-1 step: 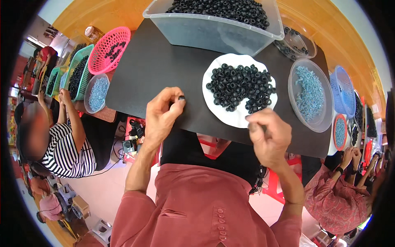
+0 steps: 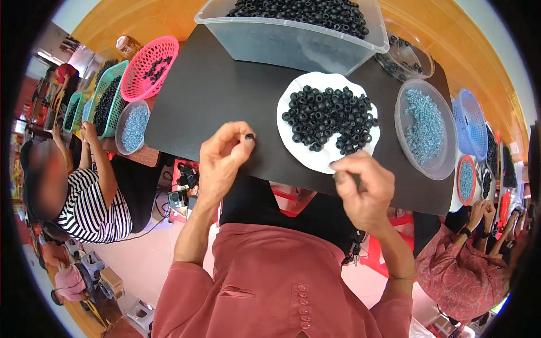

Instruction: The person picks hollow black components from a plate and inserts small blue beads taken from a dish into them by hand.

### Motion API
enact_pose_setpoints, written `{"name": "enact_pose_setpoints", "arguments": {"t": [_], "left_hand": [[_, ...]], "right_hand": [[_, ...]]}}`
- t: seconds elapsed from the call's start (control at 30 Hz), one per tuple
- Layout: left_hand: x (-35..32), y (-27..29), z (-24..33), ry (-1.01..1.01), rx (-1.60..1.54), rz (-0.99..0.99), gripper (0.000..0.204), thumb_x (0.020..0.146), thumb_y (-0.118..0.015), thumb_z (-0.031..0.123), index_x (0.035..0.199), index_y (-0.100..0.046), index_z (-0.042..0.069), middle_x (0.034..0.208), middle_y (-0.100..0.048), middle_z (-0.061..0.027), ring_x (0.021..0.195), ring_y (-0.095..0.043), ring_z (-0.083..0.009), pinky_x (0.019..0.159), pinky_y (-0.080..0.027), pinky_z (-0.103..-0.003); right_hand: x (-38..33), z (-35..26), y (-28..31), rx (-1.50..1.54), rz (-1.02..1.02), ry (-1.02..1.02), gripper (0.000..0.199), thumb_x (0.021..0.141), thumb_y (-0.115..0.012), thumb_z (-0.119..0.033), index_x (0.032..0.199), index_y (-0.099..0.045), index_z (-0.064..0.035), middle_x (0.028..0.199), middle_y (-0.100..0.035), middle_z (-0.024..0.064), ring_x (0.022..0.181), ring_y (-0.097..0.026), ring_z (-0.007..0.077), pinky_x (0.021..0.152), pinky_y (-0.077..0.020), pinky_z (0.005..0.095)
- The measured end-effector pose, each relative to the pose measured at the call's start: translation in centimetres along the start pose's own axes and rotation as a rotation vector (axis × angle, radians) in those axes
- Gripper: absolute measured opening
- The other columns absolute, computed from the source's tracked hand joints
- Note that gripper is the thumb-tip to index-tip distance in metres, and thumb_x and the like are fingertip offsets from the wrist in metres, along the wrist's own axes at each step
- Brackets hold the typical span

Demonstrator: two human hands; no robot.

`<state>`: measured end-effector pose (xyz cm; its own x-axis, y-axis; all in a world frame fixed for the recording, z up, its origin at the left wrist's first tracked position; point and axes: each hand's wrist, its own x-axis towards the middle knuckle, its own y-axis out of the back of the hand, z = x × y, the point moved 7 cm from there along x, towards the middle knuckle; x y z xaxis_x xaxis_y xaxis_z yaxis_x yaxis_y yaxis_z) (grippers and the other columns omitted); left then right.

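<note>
A white scalloped plate (image 2: 290, 132) heaped with black round beads (image 2: 321, 112) lies on the dark table (image 2: 186, 107). Left of it, my left hand (image 2: 222, 155) is closed in a pinch near the table's front edge. A small dark spot shows at its thumb tip; whether it is a bead or a dark nail I cannot tell. My right hand (image 2: 369, 188) is at the plate's near rim, fingers curled, with thumb and forefinger tips close together. Anything between them is too small to make out.
Beyond the plate stands a clear plastic tub (image 2: 304, 42) of black beads. At right are a round container (image 2: 448, 163) of blue beads and a clear lidded container (image 2: 420, 56). A pink basket (image 2: 135, 67) stands at left. People sit on both sides.
My right hand has shifted slightly left and up along the plate's near rim. My left hand has barely moved.
</note>
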<state>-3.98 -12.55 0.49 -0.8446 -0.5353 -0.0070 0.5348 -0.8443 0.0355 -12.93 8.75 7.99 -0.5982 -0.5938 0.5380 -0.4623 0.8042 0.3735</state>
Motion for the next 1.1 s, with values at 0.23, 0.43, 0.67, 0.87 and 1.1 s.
{"name": "enact_pose_setpoints", "arguments": {"t": [0.23, 0.43, 0.67, 0.87, 1.1], "left_hand": [[-2.7, -6.1, 3.6, -0.369, -0.045, -0.193, 0.027, 0.07, -0.061, -0.007, 0.096, -0.059, 0.0, 0.091, -0.055, -0.0058, 0.084, -0.053, -0.0145, 0.075, -0.043, -0.025], [-2.8, -8.9, 4.3, -0.519, 0.062, -0.225, 0.027, 0.069, -0.064, -0.004, 0.096, -0.061, 0.0, 0.084, -0.056, -0.0076, 0.084, -0.056, -0.0215, 0.078, -0.046, -0.032], [-3.5, -10.9, 5.8, -0.694, 0.312, -0.221, 0.034, 0.067, -0.064, -0.007, 0.1, -0.061, -0.001, 0.083, -0.054, -0.0093, 0.081, -0.055, -0.0249, 0.077, -0.047, -0.036], [-4.1, -11.8, 5.7, -0.832, 0.485, -0.151, 0.041, 0.065, -0.068, -0.007, 0.104, -0.06, -0.001, 0.084, -0.051, -0.0116, 0.084, -0.053, -0.0296, 0.072, -0.046, -0.037], [-2.6, -11.3, 3.7, -0.403, 0.067, -0.271, 0.026, 0.075, -0.063, -0.002, 0.101, -0.057, -0.002, 0.087, -0.057, -0.0095, 0.078, -0.057, -0.0181, 0.072, -0.046, -0.028]], "right_hand": [[-1.0, 1.3, -2.8, 0.236, -0.079, -0.208, 0.016, 0.081, -0.06, 0.003, 0.097, -0.06, 0.002, 0.079, -0.06, 0.0072, 0.066, -0.057, 0.0112, 0.06, -0.046, 0.0229], [-2.4, 3.1, -2.1, 0.411, -0.014, -0.354, 0.017, 0.083, -0.059, 0.004, 0.1, -0.059, 0.0027, 0.083, -0.06, 0.0051, 0.072, -0.057, 0.0072, 0.064, -0.049, 0.0225], [-2.6, 3.4, -0.9, 0.446, 0.03, -0.425, 0.02, 0.082, -0.062, 0.003, 0.101, -0.057, 0.0034, 0.081, -0.061, 0.0049, 0.07, -0.059, 0.0073, 0.061, -0.0499, 0.0219], [-2.6, 4.3, 0.0, 0.51, 0.04, -0.583, 0.013, 0.081, -0.062, 0.005, 0.093, -0.058, 0.003, 0.08, -0.063, 0.0038, 0.071, -0.059, 0.0055, 0.062, -0.0502, 0.0203], [-2.4, 4.1, 0.2, 0.554, 0.025, -0.565, 0.011, 0.081, -0.06, 0.006, 0.091, -0.059, 0.0028, 0.08, -0.063, 0.0029, 0.072, -0.059, 0.0051, 0.063, -0.0506, 0.0202]]}}
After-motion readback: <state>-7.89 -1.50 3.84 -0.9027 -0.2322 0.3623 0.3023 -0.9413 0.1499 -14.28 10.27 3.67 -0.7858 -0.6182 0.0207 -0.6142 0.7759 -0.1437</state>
